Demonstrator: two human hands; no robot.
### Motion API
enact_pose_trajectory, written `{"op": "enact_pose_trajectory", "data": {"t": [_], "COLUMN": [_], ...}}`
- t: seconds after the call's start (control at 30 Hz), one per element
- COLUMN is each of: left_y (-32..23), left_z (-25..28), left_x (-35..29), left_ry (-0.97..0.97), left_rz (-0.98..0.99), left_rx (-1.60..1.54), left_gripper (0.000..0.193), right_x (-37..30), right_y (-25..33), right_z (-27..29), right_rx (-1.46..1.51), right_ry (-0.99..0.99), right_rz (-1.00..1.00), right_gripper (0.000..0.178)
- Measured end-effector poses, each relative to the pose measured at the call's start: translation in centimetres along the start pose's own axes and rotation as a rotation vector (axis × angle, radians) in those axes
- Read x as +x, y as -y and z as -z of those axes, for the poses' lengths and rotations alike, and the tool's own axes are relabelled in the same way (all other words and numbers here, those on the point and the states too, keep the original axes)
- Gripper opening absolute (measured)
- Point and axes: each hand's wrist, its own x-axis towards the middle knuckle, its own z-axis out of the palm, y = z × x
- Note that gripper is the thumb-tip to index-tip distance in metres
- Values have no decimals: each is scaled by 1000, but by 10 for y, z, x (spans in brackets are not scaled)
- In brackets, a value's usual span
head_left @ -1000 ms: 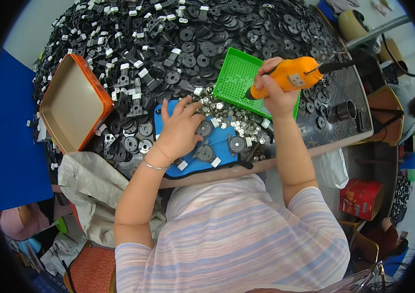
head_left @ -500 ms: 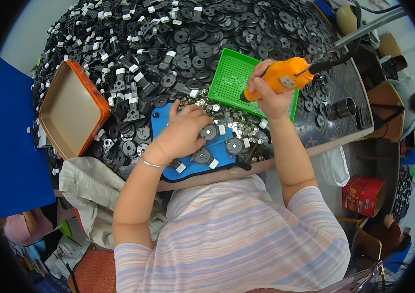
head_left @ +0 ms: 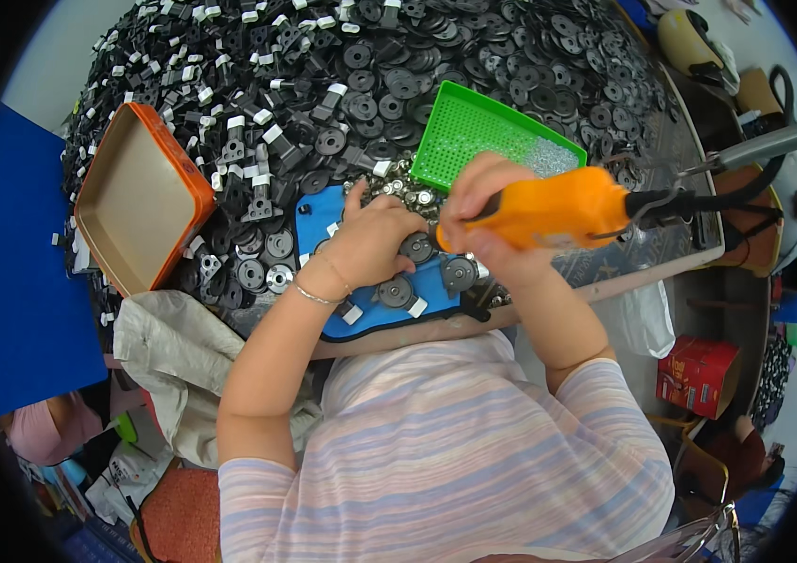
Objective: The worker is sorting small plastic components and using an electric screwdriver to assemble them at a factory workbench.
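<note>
My right hand (head_left: 492, 220) is wrapped around an orange electric screwdriver (head_left: 563, 208), its tip end pointing left toward a black disc part (head_left: 418, 247) on a blue mat (head_left: 309, 246). The exact tip contact is hidden by the right hand. My left hand (head_left: 372, 242) lies over the mat, thumb and fingers closed around the near side of that disc. Two more black discs with white-tipped pieces, a disc assembly (head_left: 396, 292) and another disc assembly (head_left: 459, 272), rest along the mat's near part. Small shiny metal parts (head_left: 410, 194) are heaped just beyond the mat.
A green perforated tray (head_left: 459, 141) holds small silvery pieces at its right end. An orange-rimmed box (head_left: 140, 206) stands at left. Heaps of black discs (head_left: 549, 70) and white-tipped black parts (head_left: 229, 75) cover the far table. A cable and metal arm (head_left: 774, 141) run from the screwdriver.
My right hand has brought the screwdriver from over the green tray toward me and down to the disc at my left hand. The left hand stays at the disc.
</note>
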Motion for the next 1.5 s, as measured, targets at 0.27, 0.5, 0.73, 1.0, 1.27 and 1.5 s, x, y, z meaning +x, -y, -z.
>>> {"op": "enact_pose_trajectory", "data": {"t": [0.27,0.5,0.73,1.0,1.27,1.5], "left_y": [11,12,10,-2,-8,-10], "left_z": [-18,-16,-17,3,7,7], "left_x": [2,2,1,2,3,2], "left_ry": [-141,-187,-218,-5,50,35], "left_rz": [-51,-38,-61,59,114,114], "left_rx": [37,34,93,-8,-5,-4], "left_gripper": [41,42,43,45,48,49], "right_x": [4,5,15,17,1,2], "right_y": [-17,-20,-20,6,-23,-24], "right_z": [-13,-21,-12,56,70,70], "right_rx": [-164,-92,8,130,-20,-30], "right_ry": [73,32,142,-30,-296,-280], "right_rz": [23,-63,-118,135,46,58], "right_gripper": [22,14,15,23,20,18]}}
